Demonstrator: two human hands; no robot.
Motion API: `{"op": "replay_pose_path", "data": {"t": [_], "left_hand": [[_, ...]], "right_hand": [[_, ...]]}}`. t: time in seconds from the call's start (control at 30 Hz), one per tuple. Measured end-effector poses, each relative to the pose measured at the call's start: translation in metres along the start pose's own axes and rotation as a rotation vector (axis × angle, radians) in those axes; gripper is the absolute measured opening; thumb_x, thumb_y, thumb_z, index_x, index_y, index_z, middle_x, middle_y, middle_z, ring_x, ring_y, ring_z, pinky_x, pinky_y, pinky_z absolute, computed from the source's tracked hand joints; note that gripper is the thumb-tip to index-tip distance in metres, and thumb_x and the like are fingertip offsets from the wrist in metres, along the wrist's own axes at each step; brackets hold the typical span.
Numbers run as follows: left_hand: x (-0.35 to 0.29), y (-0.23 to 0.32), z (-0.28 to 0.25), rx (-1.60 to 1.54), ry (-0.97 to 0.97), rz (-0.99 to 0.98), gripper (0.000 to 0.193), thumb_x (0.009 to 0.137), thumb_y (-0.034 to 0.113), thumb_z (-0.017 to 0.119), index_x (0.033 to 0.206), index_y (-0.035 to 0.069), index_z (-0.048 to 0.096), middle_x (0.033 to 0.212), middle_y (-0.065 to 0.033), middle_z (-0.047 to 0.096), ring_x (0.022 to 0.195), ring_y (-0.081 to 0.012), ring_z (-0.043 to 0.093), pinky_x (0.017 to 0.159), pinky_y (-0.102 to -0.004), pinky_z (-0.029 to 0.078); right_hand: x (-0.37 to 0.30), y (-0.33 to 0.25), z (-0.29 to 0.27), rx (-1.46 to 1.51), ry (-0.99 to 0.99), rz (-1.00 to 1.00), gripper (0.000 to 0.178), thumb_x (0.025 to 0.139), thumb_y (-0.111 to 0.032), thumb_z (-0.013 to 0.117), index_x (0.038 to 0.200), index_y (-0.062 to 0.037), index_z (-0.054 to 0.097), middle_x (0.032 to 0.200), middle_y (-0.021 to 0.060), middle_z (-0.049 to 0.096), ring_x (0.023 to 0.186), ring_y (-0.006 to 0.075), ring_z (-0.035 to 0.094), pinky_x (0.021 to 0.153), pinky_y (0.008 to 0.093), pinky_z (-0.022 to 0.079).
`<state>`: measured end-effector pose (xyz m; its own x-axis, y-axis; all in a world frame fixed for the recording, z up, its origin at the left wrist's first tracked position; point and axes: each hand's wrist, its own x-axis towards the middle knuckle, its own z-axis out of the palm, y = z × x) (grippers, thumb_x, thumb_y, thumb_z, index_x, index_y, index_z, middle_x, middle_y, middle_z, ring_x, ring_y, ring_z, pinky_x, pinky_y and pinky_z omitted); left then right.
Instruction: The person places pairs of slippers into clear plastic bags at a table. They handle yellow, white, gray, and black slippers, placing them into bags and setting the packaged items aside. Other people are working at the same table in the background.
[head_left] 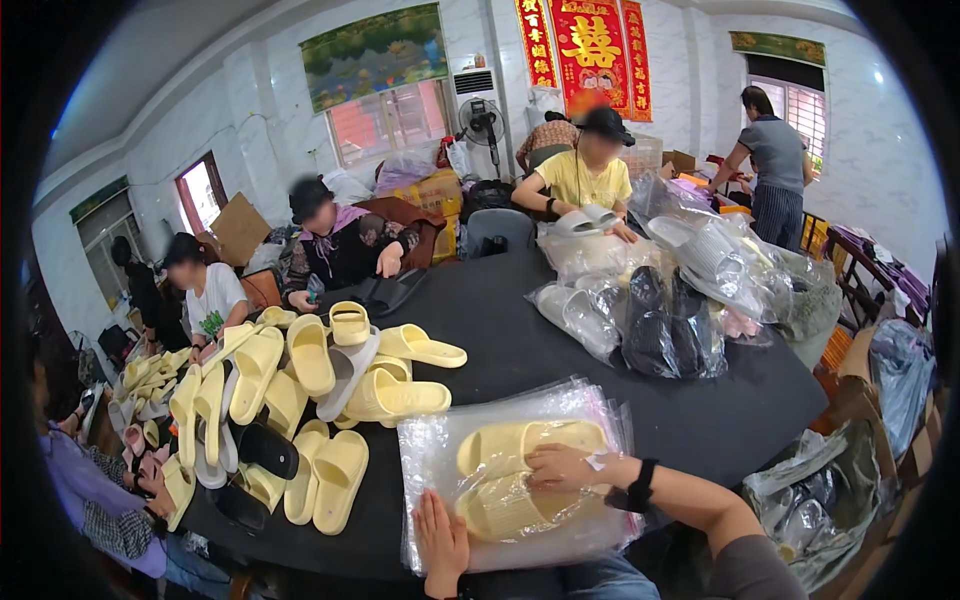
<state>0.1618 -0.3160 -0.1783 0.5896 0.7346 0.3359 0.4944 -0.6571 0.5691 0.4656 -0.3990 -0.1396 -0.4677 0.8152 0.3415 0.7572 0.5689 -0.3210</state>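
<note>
A pair of pale yellow slippers (510,508) lies side by side in a clear plastic bag (425,448) on top of a stack of similar bags at the near table edge. My left hand (441,540) rests flat on the bag's lower left part, fingers stretched out. Across the pair lies my right hand (565,468), its fingers pointing left and resting on the slippers. Whether plastic film covers that hand I cannot tell. A black band circles my right wrist.
Loose yellow slippers (340,480), with some grey and black ones, are heaped on the left of the black table (480,330). Bagged slippers (675,325) pile up at the back right. Co-workers (590,175) stand or sit around. An open sack (800,500) holds bagged things at lower right.
</note>
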Motion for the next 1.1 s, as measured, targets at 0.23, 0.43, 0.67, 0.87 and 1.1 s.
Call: {"op": "replay_pose_path", "data": {"t": [0.23,0.43,0.67,0.87,1.1], "left_hand": [[0.001,-0.004,0.005,0.263,-0.064,0.069,0.062,0.098,0.041,0.045,0.145,0.0,0.042,0.153,-0.0217,0.036,0.144,-0.0385,0.029,0.12,-0.0554,0.011],[0.002,0.011,0.005,0.486,-0.017,0.051,0.062,0.093,0.043,0.053,0.14,0.002,0.05,0.147,-0.0214,0.045,0.142,-0.0392,0.032,0.118,-0.06,0.013],[0.008,0.012,0.01,0.534,-0.019,0.053,0.06,0.091,0.039,0.057,0.136,-0.001,0.053,0.145,-0.0227,0.047,0.14,-0.0392,0.036,0.117,-0.0575,0.018],[0.003,-0.003,0.017,0.151,0.03,0.056,0.062,0.094,0.035,0.056,0.143,-0.001,0.043,0.149,-0.023,0.042,0.14,-0.0374,0.036,0.118,-0.0506,0.022],[-0.001,0.036,-0.009,0.794,-0.402,0.03,0.061,0.098,0.03,0.051,0.148,0.0,0.036,0.156,-0.0205,0.031,0.145,-0.0348,0.03,0.119,-0.0482,0.021]], "right_hand": [[-0.103,-0.021,-0.049,0.039,-0.027,0.295,0.02,0.091,-0.026,0.064,0.103,-0.0116,0.069,0.104,0.0087,0.062,0.12,0.0268,0.053,0.114,0.0486,0.029],[-0.174,-0.041,-0.101,-0.11,0.234,0.609,0.008,0.078,-0.01,0.069,0.085,-0.0099,0.068,0.093,0.0066,0.062,0.096,0.0282,0.057,0.095,0.0429,0.04],[-0.164,-0.125,-0.11,-0.107,0.86,0.912,0.025,0.086,0.001,0.057,0.11,0.0013,0.064,0.117,0.017,0.059,0.115,0.0369,0.053,0.099,0.0422,0.041],[-0.056,-0.175,-0.074,0.126,0.779,0.595,0.03,0.076,-0.002,0.063,0.105,-0.0046,0.066,0.118,0.0173,0.055,0.112,0.038,0.049,0.095,0.042,0.039],[0.036,-0.158,0.026,-0.082,0.38,0.575,0.028,0.084,-0.016,0.062,0.111,-0.0071,0.063,0.097,0.0128,0.058,0.101,0.0313,0.055,0.078,0.0404,0.049]]}}
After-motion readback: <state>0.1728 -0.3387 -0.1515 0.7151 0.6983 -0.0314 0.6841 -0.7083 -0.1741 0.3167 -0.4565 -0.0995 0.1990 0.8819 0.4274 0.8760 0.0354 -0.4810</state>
